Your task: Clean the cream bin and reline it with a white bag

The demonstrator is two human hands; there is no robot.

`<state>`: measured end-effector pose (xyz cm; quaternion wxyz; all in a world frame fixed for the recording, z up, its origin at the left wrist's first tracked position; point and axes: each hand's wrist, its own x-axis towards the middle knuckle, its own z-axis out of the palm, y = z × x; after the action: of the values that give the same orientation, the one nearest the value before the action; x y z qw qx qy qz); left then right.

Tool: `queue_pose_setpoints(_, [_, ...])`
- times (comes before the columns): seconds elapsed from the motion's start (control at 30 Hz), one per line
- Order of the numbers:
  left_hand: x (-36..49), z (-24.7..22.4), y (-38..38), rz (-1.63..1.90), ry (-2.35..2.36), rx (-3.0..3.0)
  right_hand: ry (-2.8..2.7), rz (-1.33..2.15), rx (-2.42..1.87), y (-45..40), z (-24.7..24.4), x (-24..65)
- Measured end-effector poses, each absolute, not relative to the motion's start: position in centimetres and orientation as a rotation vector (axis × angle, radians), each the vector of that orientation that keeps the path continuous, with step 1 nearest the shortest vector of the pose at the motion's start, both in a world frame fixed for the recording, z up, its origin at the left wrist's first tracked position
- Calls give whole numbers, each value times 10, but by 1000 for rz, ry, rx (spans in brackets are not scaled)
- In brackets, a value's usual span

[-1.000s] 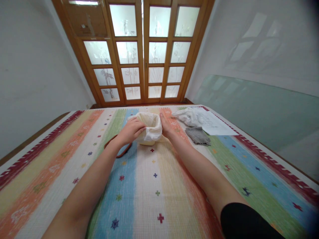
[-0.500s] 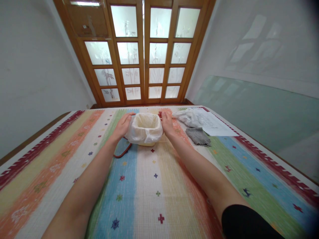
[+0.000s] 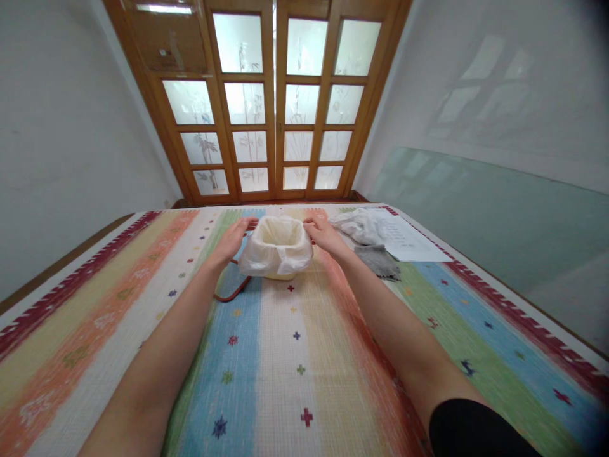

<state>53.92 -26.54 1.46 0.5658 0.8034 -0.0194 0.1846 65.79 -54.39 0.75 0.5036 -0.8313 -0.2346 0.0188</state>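
Observation:
A small cream bin (image 3: 280,277) stands on the striped tablecloth, lined with a white plastic bag (image 3: 273,259) that is folded over its rim and hangs loosely around the outside. My left hand (image 3: 233,238) is at the bag's left side, fingers stretched out towards the far rim; its fingertips are partly hidden. On the opposite side my right hand (image 3: 326,235) has its fingers bent against the bag's edge at the rim, closed on the plastic. A reddish-brown curved handle or cord (image 3: 233,297) lies left of the bin, partly behind my left wrist and the bag.
Right of the bin are a crumpled white plastic bag (image 3: 359,225), a grey cloth (image 3: 378,261) and a printed paper sheet (image 3: 416,241). The patterned tablecloth (image 3: 280,368) covers the table. Wooden glass-paned doors (image 3: 276,101) stand beyond, with walls on both sides.
My right hand has turned, its fingers now bent at the bag's rim rather than upright beside it. My left hand has shifted slightly outward. The bag bulges a little wider; the bin stays put.

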Motion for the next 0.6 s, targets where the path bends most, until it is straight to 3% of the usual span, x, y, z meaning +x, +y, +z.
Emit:
queue_pose_setpoints(0.33, [511,50,-271,619,-537,2241,-744,-457,-1951,-537,23,641])
queue_pose_setpoints(0.6, [526,30,-257,642,-339,2176,-1160,-196,-1860,-526,55,589])
